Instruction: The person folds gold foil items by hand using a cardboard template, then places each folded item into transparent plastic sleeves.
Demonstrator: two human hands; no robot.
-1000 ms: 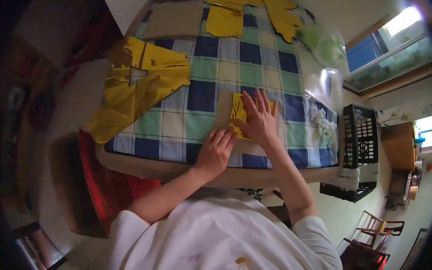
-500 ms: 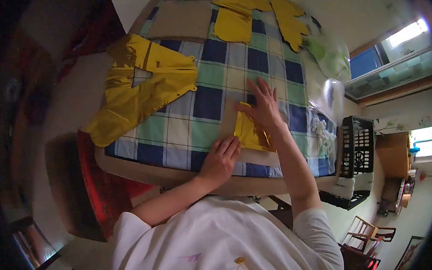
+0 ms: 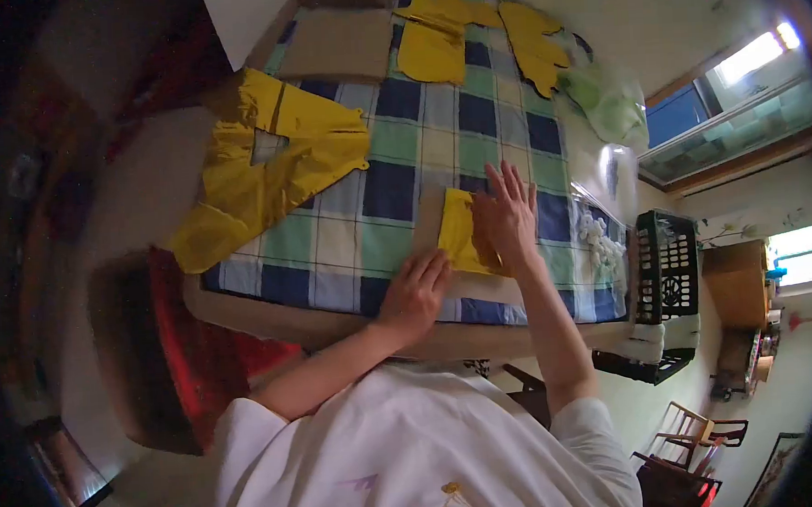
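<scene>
A folded piece of gold foil (image 3: 461, 236) lies on a beige flat board (image 3: 429, 217) on the checked cloth in front of me. My left hand (image 3: 414, 294) rests at the foil's lower left edge, fingertips touching it, fingers laid out flat. Over its right side lies my right hand (image 3: 513, 225), open, fingers stretched away from me; it hides part of the foil. To the left, a flat gold foil balloon (image 3: 313, 134) with a hole in its middle spreads over the table edge. More flat gold foil shapes lie further back, one in the middle (image 3: 434, 50) and another (image 3: 531, 45) beside it.
A brown board (image 3: 335, 44) lies at the back left of the checked cloth (image 3: 388, 176). On the right are a small white bundle (image 3: 598, 234), clear plastic with green (image 3: 608, 105), and a black crate (image 3: 666, 267) by the table edge. A red stool or box (image 3: 214, 364) stands lower left.
My right hand has shifted slightly right and toward me, its fingers straighter and closer together. The foil beneath looks flatter. My left hand stays nearly in place.
</scene>
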